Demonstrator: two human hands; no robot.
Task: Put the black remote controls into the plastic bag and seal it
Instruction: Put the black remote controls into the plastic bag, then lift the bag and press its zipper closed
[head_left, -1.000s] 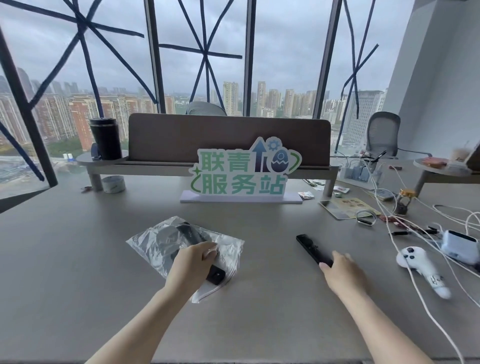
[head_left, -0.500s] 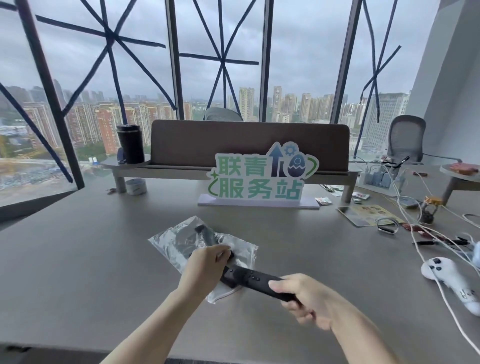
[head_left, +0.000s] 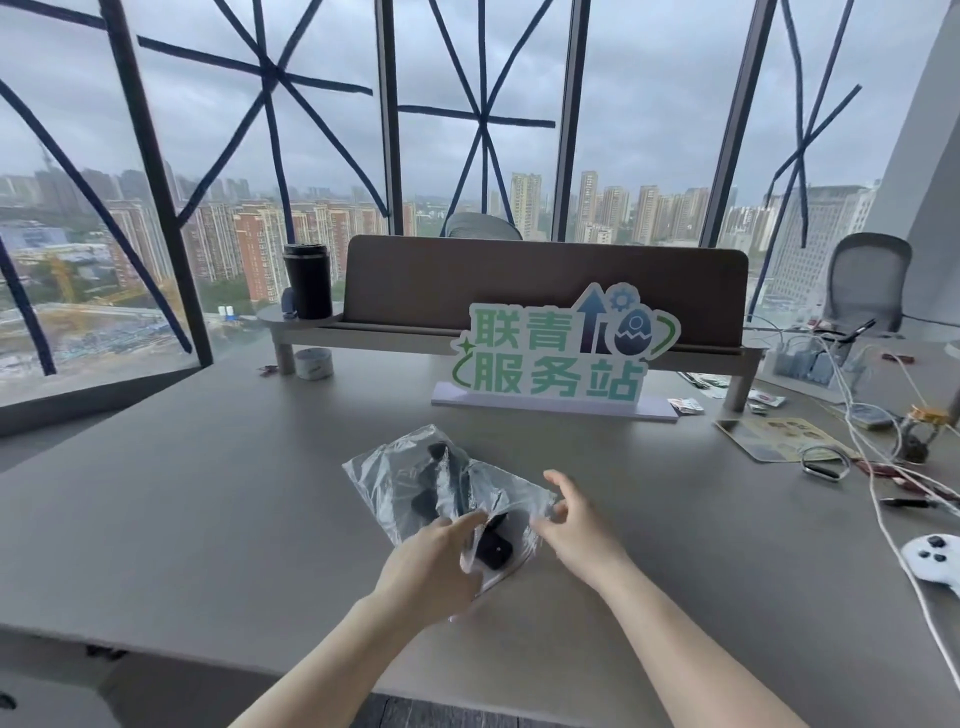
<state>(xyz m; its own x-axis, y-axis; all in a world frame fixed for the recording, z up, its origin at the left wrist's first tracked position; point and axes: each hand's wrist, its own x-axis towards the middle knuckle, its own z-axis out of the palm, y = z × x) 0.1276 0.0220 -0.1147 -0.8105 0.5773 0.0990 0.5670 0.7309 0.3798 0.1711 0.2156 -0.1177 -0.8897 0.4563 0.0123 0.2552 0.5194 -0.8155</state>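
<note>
Your right hand (head_left: 569, 525) has let go of the remote it carried 0.5 s ago and now hangs open beside the plastic bag (head_left: 415, 478). Your left hand (head_left: 436, 564) pinches the bag's mouth. The black remote controls (head_left: 457, 499) lie inside, 1 end still poking out; sealing looks next.

Both forearms are bare to the frame's edge, no sleeves, and the left hand (head_left: 434, 564) and right hand (head_left: 579, 535) wear nothing.
</note>
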